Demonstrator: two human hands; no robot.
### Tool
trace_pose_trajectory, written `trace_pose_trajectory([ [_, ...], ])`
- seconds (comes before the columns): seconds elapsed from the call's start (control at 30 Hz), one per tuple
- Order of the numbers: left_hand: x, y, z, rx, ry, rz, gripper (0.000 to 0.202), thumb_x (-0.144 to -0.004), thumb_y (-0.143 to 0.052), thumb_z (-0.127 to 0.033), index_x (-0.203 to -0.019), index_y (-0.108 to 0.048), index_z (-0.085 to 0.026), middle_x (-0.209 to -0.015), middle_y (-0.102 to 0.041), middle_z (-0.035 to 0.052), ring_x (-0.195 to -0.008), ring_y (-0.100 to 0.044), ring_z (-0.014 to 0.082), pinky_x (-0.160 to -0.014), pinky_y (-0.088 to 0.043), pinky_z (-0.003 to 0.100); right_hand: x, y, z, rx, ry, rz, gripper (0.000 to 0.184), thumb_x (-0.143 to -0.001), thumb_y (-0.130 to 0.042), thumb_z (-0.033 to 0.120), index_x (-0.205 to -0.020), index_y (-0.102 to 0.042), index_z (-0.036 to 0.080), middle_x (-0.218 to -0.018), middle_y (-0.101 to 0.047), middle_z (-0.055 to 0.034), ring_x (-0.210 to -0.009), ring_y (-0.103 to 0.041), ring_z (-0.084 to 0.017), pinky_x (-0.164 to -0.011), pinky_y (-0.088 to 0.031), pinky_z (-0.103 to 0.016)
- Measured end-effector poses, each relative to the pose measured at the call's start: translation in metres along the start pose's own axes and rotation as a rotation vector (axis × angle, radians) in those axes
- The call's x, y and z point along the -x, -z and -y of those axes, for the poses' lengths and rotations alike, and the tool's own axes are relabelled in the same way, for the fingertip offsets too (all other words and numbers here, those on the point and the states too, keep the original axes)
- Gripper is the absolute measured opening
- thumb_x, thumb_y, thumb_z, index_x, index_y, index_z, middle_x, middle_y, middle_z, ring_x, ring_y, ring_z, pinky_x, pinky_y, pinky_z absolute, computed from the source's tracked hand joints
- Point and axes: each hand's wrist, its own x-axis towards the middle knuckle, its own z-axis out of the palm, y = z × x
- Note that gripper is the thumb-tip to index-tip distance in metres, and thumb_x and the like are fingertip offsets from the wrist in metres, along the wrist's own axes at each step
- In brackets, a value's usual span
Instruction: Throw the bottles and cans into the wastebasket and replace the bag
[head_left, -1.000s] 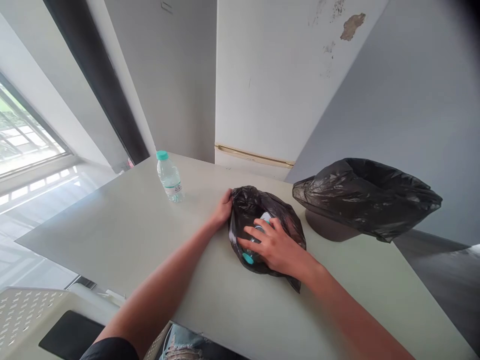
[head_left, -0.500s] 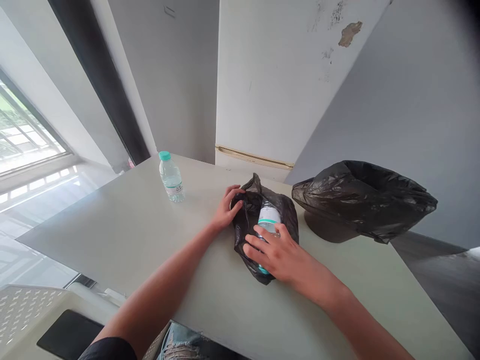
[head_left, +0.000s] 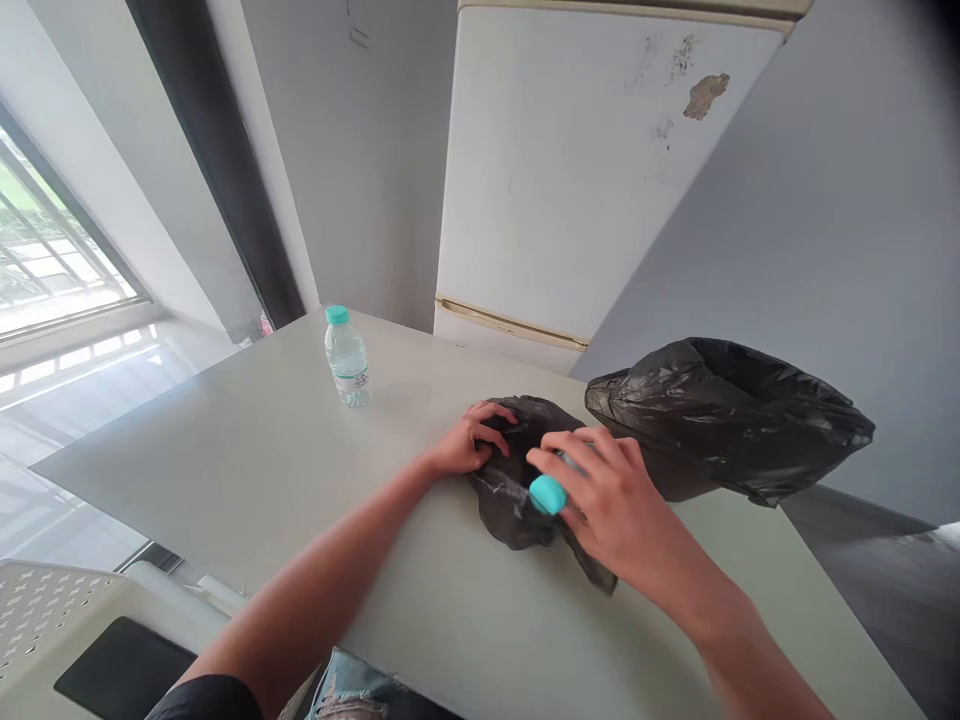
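A small black plastic bag (head_left: 517,495) lies crumpled on the pale table (head_left: 247,450). My left hand (head_left: 472,440) pinches the bag's upper edge with curled fingers. My right hand (head_left: 607,490) is wrapped round a water bottle with a teal cap (head_left: 548,494); the cap points toward me and the bottle's body is mostly hidden under my fingers, above the bag. A second water bottle (head_left: 346,357) with a teal cap stands upright on the table's far left part, apart from both hands.
A larger black bag (head_left: 727,415), bulging, sits on the table at the right, close to my right hand. A white fridge (head_left: 585,180) stands behind the table. A window is at the left; a white perforated chair (head_left: 52,620) is at the lower left.
My right hand has lifted the bottle up and to the right, so its cap now points toward me. The small bag has slumped flatter. My left hand has shifted a little rightward on the bag's edge.
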Motion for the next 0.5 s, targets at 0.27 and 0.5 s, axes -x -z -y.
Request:
trace_pose_trajectory([
  [0.27, 0.002, -0.002, 0.003, -0.063, 0.002, 0.096, 0.052, -0.065, -0.053, 0.004, -0.094, -0.085, -0.025, -0.125, -0.070, 0.0073, -0.117, -0.062, 0.0262, -0.114, -0.044, 0.049, 0.000, -0.008, 0.010, 0.222, 0.330, -0.018, 0.049, -0.088, -0.049, -0.006, -0.124, -0.065, 0.023, -0.137, -0.068, -0.0068, -0.133, -0.054, -0.028, -0.095, -0.037, -0.050],
  [0.5, 0.006, -0.005, 0.012, -0.140, 0.079, 0.086, 0.059, -0.062, -0.051, 0.006, -0.099, -0.085, -0.026, -0.126, -0.063, 0.0085, -0.120, -0.058, 0.0268, -0.114, -0.044, 0.048, 0.005, 0.021, -0.004, -0.302, -0.224, -0.135, 0.039, -0.092, -0.067, 0.020, -0.129, -0.061, 0.030, -0.127, -0.071, -0.0057, -0.117, -0.067, -0.028, -0.091, -0.053, -0.045],
])
